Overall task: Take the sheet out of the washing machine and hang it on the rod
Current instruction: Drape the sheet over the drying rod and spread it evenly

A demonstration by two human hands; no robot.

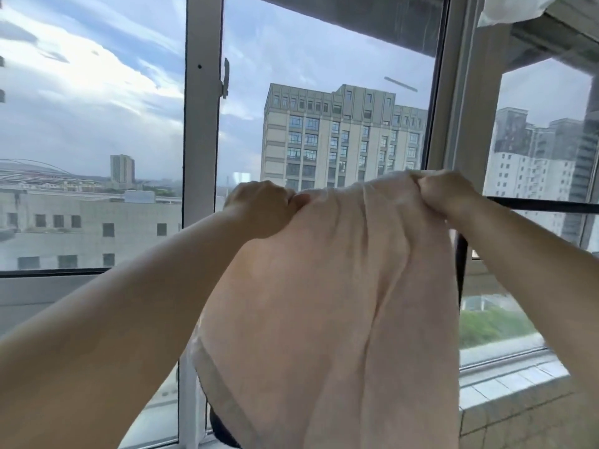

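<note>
We observe both hands closed on the sheet's (334, 303) top edge: left hand (259, 209) at its left corner, right hand (447, 194) at its right, beside the rod (544, 205). Sheet hangs near the window (202, 124).

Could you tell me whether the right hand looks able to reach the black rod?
Probably yes: the right hand, gripping the sheet, sits right by the rod, with nothing between them.

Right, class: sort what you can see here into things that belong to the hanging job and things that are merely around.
Part of the job:
sheet
black rod
left hand
right hand

Merely around:
window handle
white cloth overhead
tiled ledge
</note>
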